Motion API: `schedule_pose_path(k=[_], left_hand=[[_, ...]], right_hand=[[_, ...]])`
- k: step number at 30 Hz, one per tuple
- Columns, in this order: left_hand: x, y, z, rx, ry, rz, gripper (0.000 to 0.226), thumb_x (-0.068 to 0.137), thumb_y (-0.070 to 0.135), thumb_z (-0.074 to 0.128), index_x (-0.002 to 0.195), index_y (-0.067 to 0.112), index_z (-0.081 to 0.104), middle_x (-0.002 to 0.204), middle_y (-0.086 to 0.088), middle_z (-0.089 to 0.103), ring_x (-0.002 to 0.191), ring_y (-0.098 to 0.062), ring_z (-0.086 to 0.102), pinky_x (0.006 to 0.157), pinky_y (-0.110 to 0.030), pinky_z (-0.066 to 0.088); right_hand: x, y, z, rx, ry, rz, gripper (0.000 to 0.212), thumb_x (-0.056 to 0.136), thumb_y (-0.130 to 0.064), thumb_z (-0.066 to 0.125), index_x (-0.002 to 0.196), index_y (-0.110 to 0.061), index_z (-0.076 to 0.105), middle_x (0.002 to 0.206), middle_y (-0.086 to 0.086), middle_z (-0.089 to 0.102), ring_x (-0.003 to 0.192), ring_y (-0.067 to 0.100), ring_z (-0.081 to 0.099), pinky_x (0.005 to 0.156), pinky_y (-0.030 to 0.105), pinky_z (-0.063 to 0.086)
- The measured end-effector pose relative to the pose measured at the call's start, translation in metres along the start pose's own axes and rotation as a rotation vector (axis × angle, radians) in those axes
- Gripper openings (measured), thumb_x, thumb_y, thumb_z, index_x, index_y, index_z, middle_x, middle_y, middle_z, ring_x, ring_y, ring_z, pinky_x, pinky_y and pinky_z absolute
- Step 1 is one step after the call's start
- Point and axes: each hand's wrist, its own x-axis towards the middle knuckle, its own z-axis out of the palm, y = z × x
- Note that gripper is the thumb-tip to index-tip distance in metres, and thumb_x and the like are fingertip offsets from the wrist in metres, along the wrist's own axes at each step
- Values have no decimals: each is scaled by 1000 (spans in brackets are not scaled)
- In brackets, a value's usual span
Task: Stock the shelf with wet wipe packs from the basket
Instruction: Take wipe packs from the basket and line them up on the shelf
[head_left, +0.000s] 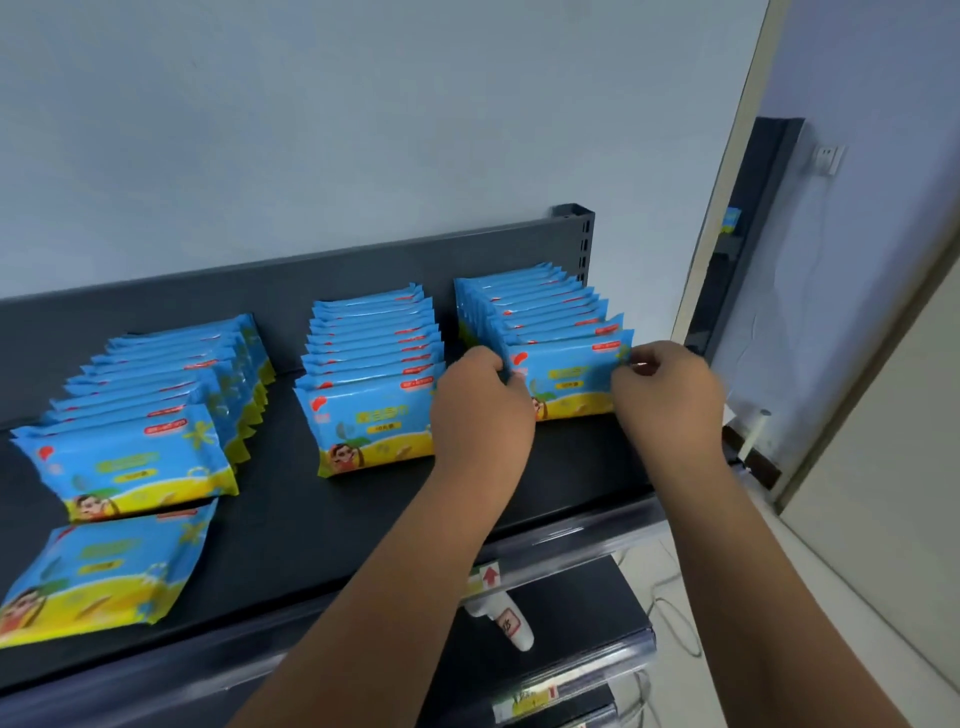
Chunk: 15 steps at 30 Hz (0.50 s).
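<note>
Three rows of blue-and-yellow wet wipe packs stand upright on the dark top shelf (291, 525). The front pack of the right row (569, 382) is held at both ends: my left hand (480, 405) grips its left edge and my right hand (667, 389) pinches its right edge. The middle row (371, 384) and the left row (150, 410) stand untouched. One loose pack (104, 571) lies flat at the front left of the shelf. The basket is out of view.
Behind the shelf is a pale wall. A shelf upright (579, 234) rises at the back right. Lower shelves with price tags (485, 577) and a white clip (506, 621) sit below. A door frame (722, 208) and floor cables lie to the right.
</note>
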Motion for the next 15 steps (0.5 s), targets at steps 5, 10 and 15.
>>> schedule_pose_path(k=[5, 10, 15], left_hand=[[-6, 0, 1, 10, -6, -3, 10, 96, 26, 67, 95, 20, 58, 92, 5, 63, 79, -8, 59, 61, -24, 44], [-11, -2, 2, 31, -4, 15, 16, 92, 24, 70, 100, 19, 57, 95, 3, 64, 84, -13, 63, 68, -30, 50], [-12, 0, 5, 31, -11, 24, 20, 90, 21, 72, 103, 18, 56, 98, 1, 65, 89, -17, 64, 77, -41, 57]], right_hand=[[-2, 0, 3, 29, -77, -7, 36, 86, -15, 63, 122, -16, 62, 89, -9, 59, 83, 14, 55, 63, 26, 40], [-2, 3, 6, 23, -92, 8, 43, 88, -19, 65, 130, -15, 58, 98, -7, 57, 91, 16, 54, 74, 28, 39], [2, 7, 3, 79, -129, 16, 46, 87, -18, 67, 132, -18, 59, 114, -4, 66, 95, 13, 57, 72, 26, 42]])
